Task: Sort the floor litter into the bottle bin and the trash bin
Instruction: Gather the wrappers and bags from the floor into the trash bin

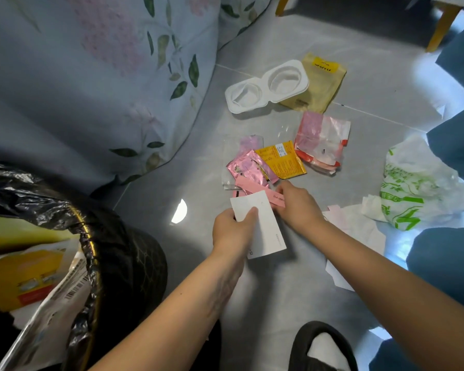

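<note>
Underfoot, grey tile floor; floral bedsheet draping left.

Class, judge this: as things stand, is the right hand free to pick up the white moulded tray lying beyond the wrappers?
Probably not yet: the right hand pinches a pink strip. The white tray itself lies uncovered, farther away.

Tan pouch has a yellow label reading "waiyu", roughly. Pink paper strip shows "Z1A"-like characters, unsure. Print on the yellow sachet, green-printed plastic bag and barcode label is too small to read.
</note>
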